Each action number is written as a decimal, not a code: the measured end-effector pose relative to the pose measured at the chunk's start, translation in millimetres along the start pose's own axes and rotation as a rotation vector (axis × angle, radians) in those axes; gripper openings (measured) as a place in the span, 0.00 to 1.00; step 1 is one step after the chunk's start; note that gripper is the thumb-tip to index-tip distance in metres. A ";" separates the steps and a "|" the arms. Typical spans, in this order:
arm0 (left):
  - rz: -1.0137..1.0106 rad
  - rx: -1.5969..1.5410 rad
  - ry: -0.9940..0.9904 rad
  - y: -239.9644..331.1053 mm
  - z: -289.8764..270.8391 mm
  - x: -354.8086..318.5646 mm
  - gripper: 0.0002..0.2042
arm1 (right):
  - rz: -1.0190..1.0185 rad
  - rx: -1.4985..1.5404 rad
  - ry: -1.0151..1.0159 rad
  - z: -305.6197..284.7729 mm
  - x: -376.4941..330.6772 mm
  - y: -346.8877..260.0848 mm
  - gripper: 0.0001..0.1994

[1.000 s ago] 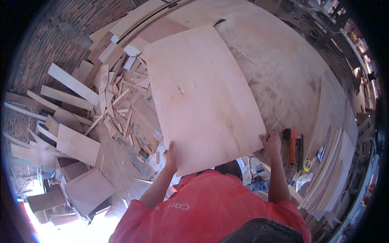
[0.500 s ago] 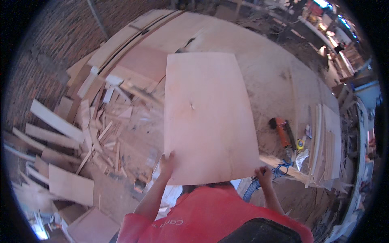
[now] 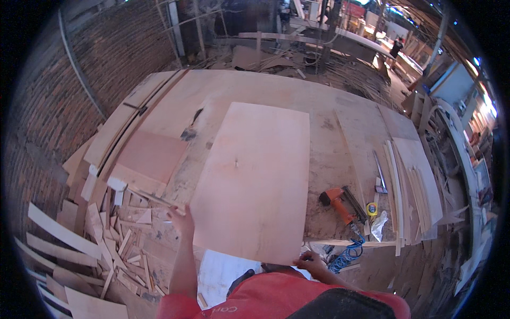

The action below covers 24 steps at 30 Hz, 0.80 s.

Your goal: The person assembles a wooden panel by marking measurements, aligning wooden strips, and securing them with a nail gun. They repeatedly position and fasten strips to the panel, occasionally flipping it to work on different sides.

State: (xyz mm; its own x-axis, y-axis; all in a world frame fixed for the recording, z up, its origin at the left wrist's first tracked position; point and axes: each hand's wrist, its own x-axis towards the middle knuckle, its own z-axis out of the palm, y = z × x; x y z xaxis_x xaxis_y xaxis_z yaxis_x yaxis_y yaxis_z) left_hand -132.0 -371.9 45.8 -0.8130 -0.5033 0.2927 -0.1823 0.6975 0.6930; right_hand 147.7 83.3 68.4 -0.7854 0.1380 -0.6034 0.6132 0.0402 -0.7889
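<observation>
A pale plywood sheet lies at a slant over the broad worktable, its near edge at my body. At its near right corner my right hand is closed, fingers pinching the edge. My left hand is just beside the sheet's left edge, fingers spread and holding nothing; whether the palm brushes the edge I cannot tell. Right of the sheet rests an orange and black nail gun, joined to a coiled blue hose.
A yellow tape measure and crumpled silvery wrapping lie beyond the nail gun. Long thin strips line the table's right side. Offcuts are heaped at left, below a reddish board. A brick wall stands far left.
The sheet has come down and turned slightly, its far end leaning right. My left hand has let go of its edge and opened; the right hand keeps the corner. The view has tilted up.
</observation>
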 end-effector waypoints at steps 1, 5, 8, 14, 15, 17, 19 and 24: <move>0.009 -0.056 0.073 3.3 -3.7 -3.5 0.26 | -0.017 -0.038 0.005 9.8 7.2 2.2 0.17; -0.164 -0.453 0.162 31.6 -57.6 -57.7 0.20 | -0.017 -0.008 -0.069 56.1 35.5 -6.1 0.17; -0.246 -0.269 0.062 -26.7 -69.7 -117.9 0.20 | -0.044 -0.027 -0.161 93.9 56.5 -21.8 0.17; -1.002 -0.580 -0.661 -23.4 -61.9 -188.8 0.35 | -0.249 -0.195 -0.068 179.5 97.3 -25.6 0.17; -1.052 -0.678 -0.734 -13.0 -69.8 -185.0 0.39 | -0.341 -0.253 -0.043 190.4 99.6 -44.5 0.17; -1.067 -0.835 -0.821 -5.4 -69.2 -177.9 0.44 | -0.147 -0.322 -0.018 202.5 100.0 -74.7 0.17; -1.002 -0.937 -0.836 -13.3 -55.2 -169.1 0.45 | -0.142 -0.259 -0.111 201.4 103.4 -77.9 0.16; -1.183 -1.085 -0.869 3.1 -17.6 -166.3 0.32 | -0.116 -0.195 -0.204 153.4 102.9 -36.8 0.15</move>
State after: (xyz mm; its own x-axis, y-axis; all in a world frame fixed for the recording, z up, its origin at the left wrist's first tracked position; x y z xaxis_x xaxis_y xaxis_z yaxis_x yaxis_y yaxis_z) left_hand 12.3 -295.0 10.9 -0.6267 0.1943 -0.7547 -0.6990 -0.5682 0.4342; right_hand 31.3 -55.8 17.5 -0.8397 -0.0799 -0.5372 0.5076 0.2364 -0.8285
